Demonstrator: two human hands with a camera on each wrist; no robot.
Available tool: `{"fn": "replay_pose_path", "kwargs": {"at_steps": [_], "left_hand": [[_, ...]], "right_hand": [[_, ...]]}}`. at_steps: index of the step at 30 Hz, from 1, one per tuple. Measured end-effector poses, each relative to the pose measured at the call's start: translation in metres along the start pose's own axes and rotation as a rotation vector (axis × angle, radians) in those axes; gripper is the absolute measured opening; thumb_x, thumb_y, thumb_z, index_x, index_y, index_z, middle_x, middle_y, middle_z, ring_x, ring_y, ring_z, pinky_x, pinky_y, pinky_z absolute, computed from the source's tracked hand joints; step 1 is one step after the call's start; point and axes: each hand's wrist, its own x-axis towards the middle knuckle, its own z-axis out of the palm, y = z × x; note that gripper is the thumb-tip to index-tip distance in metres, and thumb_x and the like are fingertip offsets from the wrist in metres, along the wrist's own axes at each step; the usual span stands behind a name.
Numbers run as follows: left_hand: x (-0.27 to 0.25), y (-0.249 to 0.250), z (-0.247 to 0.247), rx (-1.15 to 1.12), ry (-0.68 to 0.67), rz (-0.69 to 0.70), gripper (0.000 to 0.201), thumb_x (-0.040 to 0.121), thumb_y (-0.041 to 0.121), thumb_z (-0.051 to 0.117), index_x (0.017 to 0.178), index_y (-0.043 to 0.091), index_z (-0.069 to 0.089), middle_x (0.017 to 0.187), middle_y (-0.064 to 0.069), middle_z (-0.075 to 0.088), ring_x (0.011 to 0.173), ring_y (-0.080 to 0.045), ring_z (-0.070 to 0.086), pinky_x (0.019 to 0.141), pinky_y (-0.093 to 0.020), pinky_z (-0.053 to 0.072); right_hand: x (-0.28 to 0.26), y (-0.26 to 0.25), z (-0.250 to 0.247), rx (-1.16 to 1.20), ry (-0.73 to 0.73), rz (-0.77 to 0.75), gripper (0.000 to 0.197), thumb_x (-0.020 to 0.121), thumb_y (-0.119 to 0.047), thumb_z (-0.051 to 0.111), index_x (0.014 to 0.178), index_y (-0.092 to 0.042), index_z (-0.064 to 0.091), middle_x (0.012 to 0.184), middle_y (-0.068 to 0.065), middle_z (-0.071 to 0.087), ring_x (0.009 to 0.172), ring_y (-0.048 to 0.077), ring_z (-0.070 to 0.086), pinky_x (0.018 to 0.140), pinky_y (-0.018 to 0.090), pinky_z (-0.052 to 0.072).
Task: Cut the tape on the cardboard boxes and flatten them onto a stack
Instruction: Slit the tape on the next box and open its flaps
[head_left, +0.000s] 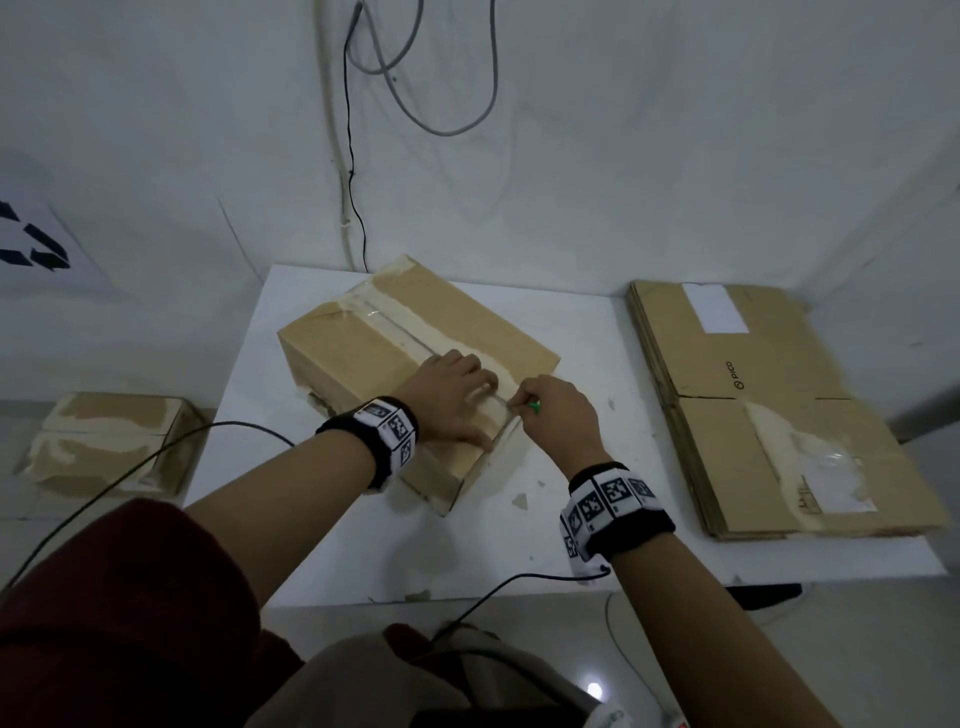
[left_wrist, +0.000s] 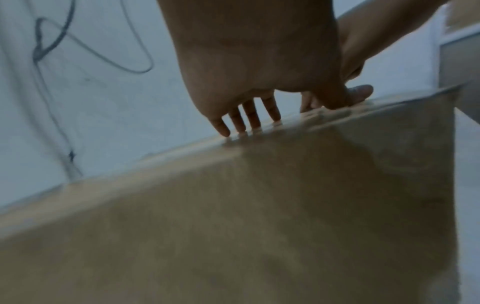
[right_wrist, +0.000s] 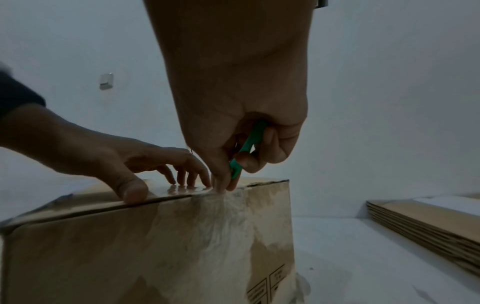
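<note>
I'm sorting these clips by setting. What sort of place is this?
Probably a plain indoor workroom set up for recording: bare white walls with loose cables, a white table, a stack of flattened boxes and a taped box being cut.

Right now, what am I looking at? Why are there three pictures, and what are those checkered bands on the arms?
A person wears three cameras: one on the head, one on each wrist. The checkered bands sit on the wrists. The big picture looks down from the head; the other two look along each hand. On the white table sits a taped cardboard box. The left hand presses flat on it. The right hand grips a green cutter at the tape. Flattened boxes lie stacked beside it.
</note>
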Motion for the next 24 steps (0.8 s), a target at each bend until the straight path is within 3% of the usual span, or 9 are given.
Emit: {"fn": "replay_pose_path", "kwargs": {"at_steps": [2,4,8,11,14,18,21,24], "left_hand": [[0.008,0.006,-0.003,-0.005,-0.021,-0.023,0.081,0.057,0.077,0.067,0.118,0.026,0.051,0.114,0.006,0.047,0.109,-0.018,0.039,0.095,-0.034,0.032],[0.013,0.009,-0.005,-0.014,-0.043,-0.053,0.078,0.055,0.072,0.073,0.114,0.026,0.051,0.113,0.006,0.046,0.109,-0.018,0.037,0.095,-0.033,0.031],[0.019,0.016,-0.011,-0.001,-0.119,-0.118,0.080,0.056,0.072,0.074,0.118,0.027,0.051,0.115,0.002,0.043,0.113,-0.022,0.032,0.100,-0.038,0.027],[0.021,0.024,-0.009,-0.009,-0.158,-0.165,0.079,0.058,0.069,0.074,0.121,0.028,0.050,0.120,-0.002,0.038,0.115,-0.025,0.031,0.102,-0.041,0.025],[0.023,0.030,-0.008,-0.001,-0.187,-0.176,0.076,0.058,0.065,0.076,0.120,0.030,0.049,0.124,0.000,0.037,0.117,-0.025,0.031,0.098,-0.042,0.025],[0.025,0.036,-0.009,0.006,-0.209,-0.163,0.074,0.059,0.062,0.077,0.120,0.033,0.048,0.121,0.006,0.043,0.117,-0.024,0.033,0.094,-0.043,0.025],[0.026,0.037,-0.008,-0.007,-0.216,-0.163,0.073,0.059,0.060,0.078,0.120,0.032,0.048,0.119,0.008,0.046,0.118,-0.023,0.033,0.093,-0.042,0.025],[0.028,0.036,-0.007,-0.039,-0.220,-0.170,0.072,0.059,0.058,0.079,0.118,0.030,0.049,0.118,0.008,0.048,0.117,-0.023,0.033,0.093,-0.041,0.024]], "right_hand": [[0.000,0.003,0.002,0.039,0.010,0.012,0.020,0.085,-0.010,0.060,0.083,-0.028,0.070,0.099,-0.012,0.067,0.093,0.013,0.060,0.070,0.027,0.045],[0.000,0.006,0.003,0.076,0.025,0.014,0.022,0.084,-0.009,0.060,0.080,-0.028,0.069,0.094,-0.013,0.068,0.090,0.011,0.061,0.069,0.027,0.047],[0.002,0.010,0.001,0.121,0.034,0.019,0.022,0.084,-0.008,0.062,0.080,-0.027,0.072,0.088,-0.017,0.064,0.084,0.007,0.057,0.064,0.025,0.043],[0.004,0.018,-0.004,0.212,-0.023,0.009,0.021,0.084,-0.009,0.066,0.078,-0.028,0.073,0.082,-0.019,0.063,0.087,0.006,0.059,0.072,0.028,0.049],[0.005,0.025,-0.010,0.232,-0.074,-0.004,0.019,0.083,-0.014,0.070,0.076,-0.031,0.072,0.084,-0.013,0.068,0.088,0.007,0.063,0.081,0.034,0.054],[0.001,0.029,-0.013,0.221,-0.073,0.022,0.014,0.084,-0.016,0.067,0.080,-0.028,0.072,0.085,-0.014,0.068,0.088,0.008,0.063,0.079,0.032,0.053],[-0.010,0.033,-0.007,0.120,0.040,-0.047,0.014,0.085,-0.018,0.065,0.080,-0.030,0.068,0.089,-0.017,0.066,0.087,0.004,0.060,0.069,0.021,0.047],[-0.024,0.040,0.002,0.119,0.274,-0.166,0.015,0.085,-0.015,0.066,0.083,-0.031,0.066,0.089,-0.015,0.065,0.085,0.001,0.060,0.063,0.016,0.046]]}}
